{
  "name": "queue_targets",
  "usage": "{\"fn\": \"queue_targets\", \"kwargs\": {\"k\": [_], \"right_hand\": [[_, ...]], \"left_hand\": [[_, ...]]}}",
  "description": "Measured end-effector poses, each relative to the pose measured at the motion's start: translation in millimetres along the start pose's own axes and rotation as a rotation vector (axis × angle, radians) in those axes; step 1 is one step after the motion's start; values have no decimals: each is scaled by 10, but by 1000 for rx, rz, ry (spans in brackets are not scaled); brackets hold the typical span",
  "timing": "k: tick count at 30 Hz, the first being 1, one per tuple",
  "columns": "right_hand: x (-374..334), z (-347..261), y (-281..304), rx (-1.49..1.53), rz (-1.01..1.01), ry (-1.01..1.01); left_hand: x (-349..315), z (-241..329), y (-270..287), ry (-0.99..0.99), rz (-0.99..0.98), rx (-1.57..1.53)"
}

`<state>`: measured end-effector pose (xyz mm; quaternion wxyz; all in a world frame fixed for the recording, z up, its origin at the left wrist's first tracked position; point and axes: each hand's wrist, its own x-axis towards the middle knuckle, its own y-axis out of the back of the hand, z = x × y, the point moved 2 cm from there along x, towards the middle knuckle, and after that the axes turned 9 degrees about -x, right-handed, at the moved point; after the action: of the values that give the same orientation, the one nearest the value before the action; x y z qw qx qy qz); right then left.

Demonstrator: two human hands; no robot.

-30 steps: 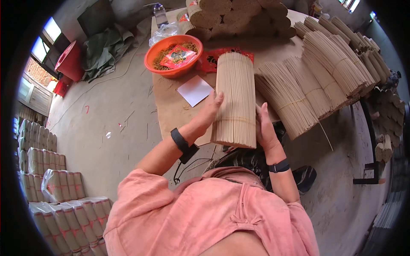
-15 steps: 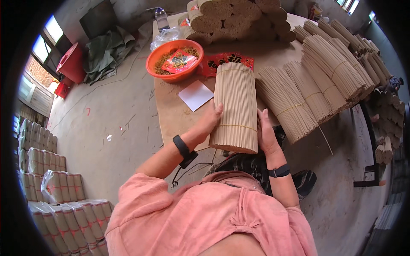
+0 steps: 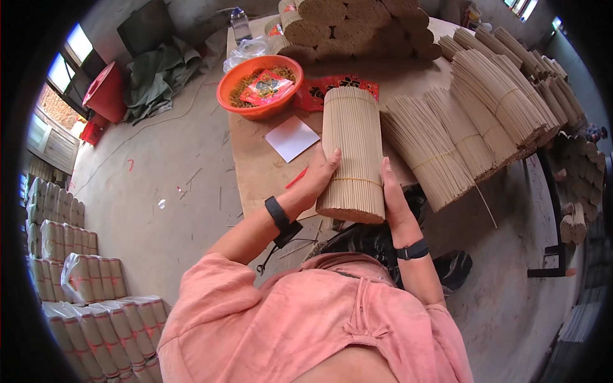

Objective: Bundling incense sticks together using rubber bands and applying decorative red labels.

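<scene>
At tbl (image 3: 251,169), L hand (image 3: 320,172) & R hand (image 3: 395,198) hold stick bndl (image 3: 351,137).

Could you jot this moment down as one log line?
left hand: on left side of tan cylindrical stick bundle | right hand: on its right side | nearby: round orange plastic bowl, flat white paper square

Red strip (image 3: 297,177) now visible just beside left fingers (image 3: 331,162).

Stick bundle (image 3: 351,140): matt, ridged, wood-like. Bowl (image 3: 257,114): glossy plastic. Sheet (image 3: 292,138): smooth paper. Shirt (image 3: 306,313): matt cloth.
</scene>
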<state>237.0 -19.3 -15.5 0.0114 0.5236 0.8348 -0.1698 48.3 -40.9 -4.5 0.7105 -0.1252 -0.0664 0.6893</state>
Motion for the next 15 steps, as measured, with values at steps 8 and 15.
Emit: {"fn": "queue_targets", "kwargs": {"k": [8,15], "right_hand": [[-49,-49,86,155,-32,-13],[-52,-60,-65,4,27,20]], "left_hand": [[71,21,209,138,82,77],[44,-21,-9,49,8,-70]]}}
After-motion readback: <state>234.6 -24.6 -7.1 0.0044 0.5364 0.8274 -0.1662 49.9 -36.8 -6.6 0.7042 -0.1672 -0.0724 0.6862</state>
